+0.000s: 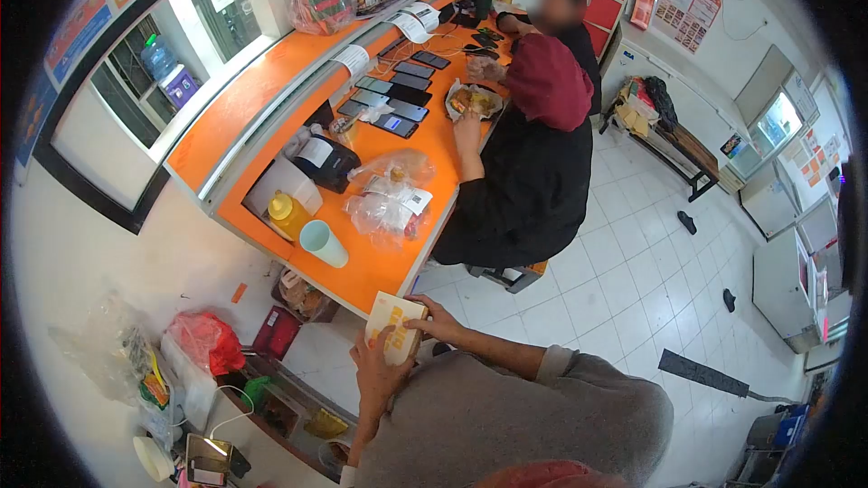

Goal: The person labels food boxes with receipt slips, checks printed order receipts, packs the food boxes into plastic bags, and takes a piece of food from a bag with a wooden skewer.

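A small cream-coloured cardboard box (391, 314) with yellow-orange lettering is held between my two hands, just off the near corner of the orange counter. My left hand (378, 369) grips its lower left side, thumb bent over the printed face. From the right, my right hand (438, 320) closes around the upper right edge. The box looks shut; its contents are hidden. Closest to it on the counter stands a pale blue cup (324, 244), with a yellow squeeze bottle (287, 215) beside it.
On the orange counter (362, 282) lie plastic-wrapped food bags (391, 203), a black printer (325, 163) and several phones (395, 126). A person in a dark red head covering (550, 81) sits eating from a food tray (488, 107), beside another person (579, 32). Bags (203, 343) hang at lower left.
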`<move>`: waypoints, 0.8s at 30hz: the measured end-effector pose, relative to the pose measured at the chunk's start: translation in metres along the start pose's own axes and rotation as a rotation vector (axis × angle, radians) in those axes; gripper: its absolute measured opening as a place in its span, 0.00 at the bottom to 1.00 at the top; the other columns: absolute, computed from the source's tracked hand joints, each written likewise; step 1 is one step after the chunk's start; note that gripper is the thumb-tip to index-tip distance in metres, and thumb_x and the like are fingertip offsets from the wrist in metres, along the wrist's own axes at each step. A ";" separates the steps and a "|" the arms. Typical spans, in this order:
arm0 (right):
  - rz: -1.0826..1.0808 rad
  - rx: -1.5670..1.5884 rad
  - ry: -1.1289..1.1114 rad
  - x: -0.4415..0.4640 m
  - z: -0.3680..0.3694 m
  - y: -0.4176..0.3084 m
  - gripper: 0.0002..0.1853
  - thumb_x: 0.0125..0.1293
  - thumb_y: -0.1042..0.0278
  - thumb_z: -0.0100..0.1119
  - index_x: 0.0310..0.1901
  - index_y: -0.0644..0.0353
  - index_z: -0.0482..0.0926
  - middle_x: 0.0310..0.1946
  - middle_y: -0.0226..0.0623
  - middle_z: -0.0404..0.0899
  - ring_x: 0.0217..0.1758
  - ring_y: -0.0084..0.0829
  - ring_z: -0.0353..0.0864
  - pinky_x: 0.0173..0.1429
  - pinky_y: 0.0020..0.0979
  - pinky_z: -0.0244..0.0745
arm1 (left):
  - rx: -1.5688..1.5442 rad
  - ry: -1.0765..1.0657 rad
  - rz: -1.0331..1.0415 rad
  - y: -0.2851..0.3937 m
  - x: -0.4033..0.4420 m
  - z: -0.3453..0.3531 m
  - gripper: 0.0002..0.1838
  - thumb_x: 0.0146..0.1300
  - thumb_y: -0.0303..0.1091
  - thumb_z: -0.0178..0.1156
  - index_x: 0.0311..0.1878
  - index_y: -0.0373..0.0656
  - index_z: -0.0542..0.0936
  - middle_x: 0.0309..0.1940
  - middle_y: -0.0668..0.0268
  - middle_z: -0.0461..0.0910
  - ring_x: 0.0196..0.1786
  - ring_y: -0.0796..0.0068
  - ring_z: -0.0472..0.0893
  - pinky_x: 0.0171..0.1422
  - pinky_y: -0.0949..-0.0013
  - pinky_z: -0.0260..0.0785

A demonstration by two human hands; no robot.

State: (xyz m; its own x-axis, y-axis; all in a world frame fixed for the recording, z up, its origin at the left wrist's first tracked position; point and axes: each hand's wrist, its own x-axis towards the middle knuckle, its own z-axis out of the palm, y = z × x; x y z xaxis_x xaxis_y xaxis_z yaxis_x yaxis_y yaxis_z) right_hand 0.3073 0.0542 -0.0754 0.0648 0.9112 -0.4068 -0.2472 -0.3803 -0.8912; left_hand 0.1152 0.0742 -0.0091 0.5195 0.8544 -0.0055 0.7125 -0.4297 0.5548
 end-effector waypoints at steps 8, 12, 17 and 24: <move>0.018 0.006 0.005 0.001 0.002 0.003 0.35 0.60 0.62 0.67 0.68 0.48 0.62 0.57 0.41 0.72 0.59 0.40 0.75 0.52 0.41 0.83 | -0.011 -0.022 -0.039 -0.005 -0.002 0.004 0.39 0.43 0.44 0.74 0.63 0.60 0.73 0.66 0.48 0.58 0.66 0.40 0.60 0.61 0.45 0.69; 0.006 -0.012 0.002 -0.001 0.003 0.000 0.35 0.60 0.61 0.67 0.68 0.48 0.62 0.58 0.42 0.71 0.59 0.40 0.75 0.52 0.40 0.82 | -0.004 -0.020 -0.046 -0.004 -0.003 0.003 0.39 0.43 0.44 0.74 0.63 0.59 0.73 0.67 0.48 0.57 0.66 0.39 0.59 0.62 0.45 0.68; -0.008 0.012 -0.022 0.000 0.003 0.005 0.37 0.59 0.59 0.68 0.68 0.50 0.61 0.58 0.42 0.71 0.59 0.40 0.75 0.53 0.41 0.82 | -0.056 0.016 0.025 -0.006 -0.004 0.002 0.38 0.44 0.44 0.74 0.62 0.59 0.73 0.67 0.47 0.57 0.65 0.39 0.60 0.65 0.46 0.64; -0.008 0.003 0.001 -0.007 0.010 -0.007 0.36 0.60 0.59 0.68 0.68 0.50 0.62 0.57 0.43 0.72 0.58 0.39 0.76 0.52 0.41 0.82 | -0.037 -0.004 -0.044 0.001 -0.003 -0.005 0.35 0.46 0.45 0.73 0.61 0.59 0.74 0.64 0.47 0.60 0.63 0.40 0.63 0.65 0.47 0.62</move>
State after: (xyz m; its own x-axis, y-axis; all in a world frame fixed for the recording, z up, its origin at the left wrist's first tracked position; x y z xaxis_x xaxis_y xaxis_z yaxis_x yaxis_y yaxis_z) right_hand 0.2988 0.0523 -0.0645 0.0679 0.9140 -0.3999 -0.2494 -0.3726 -0.8939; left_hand 0.1119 0.0729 -0.0042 0.4904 0.8709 -0.0340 0.7166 -0.3807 0.5844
